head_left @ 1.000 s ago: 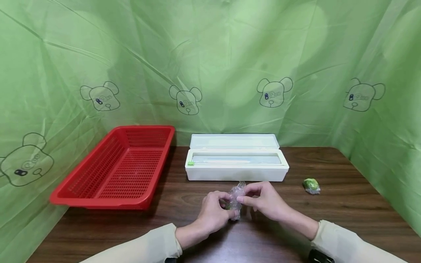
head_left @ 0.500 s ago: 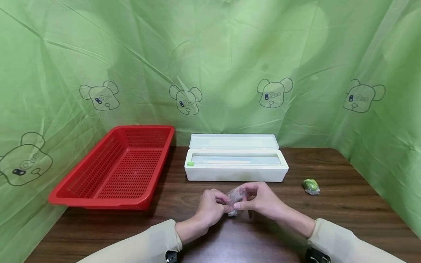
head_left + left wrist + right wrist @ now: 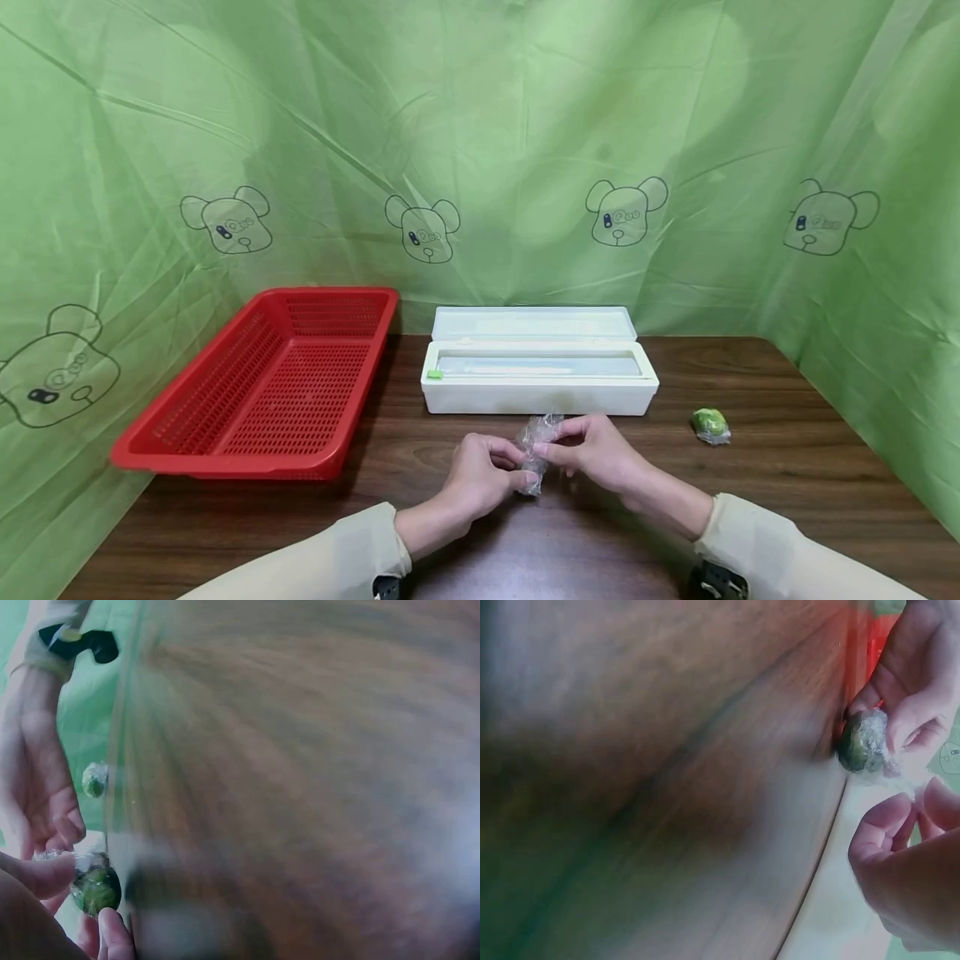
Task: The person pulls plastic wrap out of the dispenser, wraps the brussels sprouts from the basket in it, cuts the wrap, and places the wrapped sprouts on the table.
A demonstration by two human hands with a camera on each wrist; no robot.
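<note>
A small round green vegetable or fruit (image 3: pixel 864 741), wrapped in clear cling film, sits in the fingers of my left hand (image 3: pixel 480 477). Loose film (image 3: pixel 542 429) sticks up from it, pinched between the thumb and fingers of my right hand (image 3: pixel 600 454). The left wrist view shows the green piece (image 3: pixel 96 890) with the left thumb and a fingertip at its sides. Both hands are close together just in front of the white box. A second film-wrapped green piece (image 3: pixel 709 426) lies on the table to the right, untouched.
Behind the hands stands a long white cling film box (image 3: pixel 540 397) with its lid (image 3: pixel 534 322) raised and a small green slider at its left end. A red slotted basket (image 3: pixel 240 463) is at left on the brown wooden table (image 3: pixel 787 483). Green cloth surrounds the table.
The film, bunched low between the hands half a second ago, now stands up taller. My right hand's fingertips have shifted slightly upward; the left hand keeps its hold.
</note>
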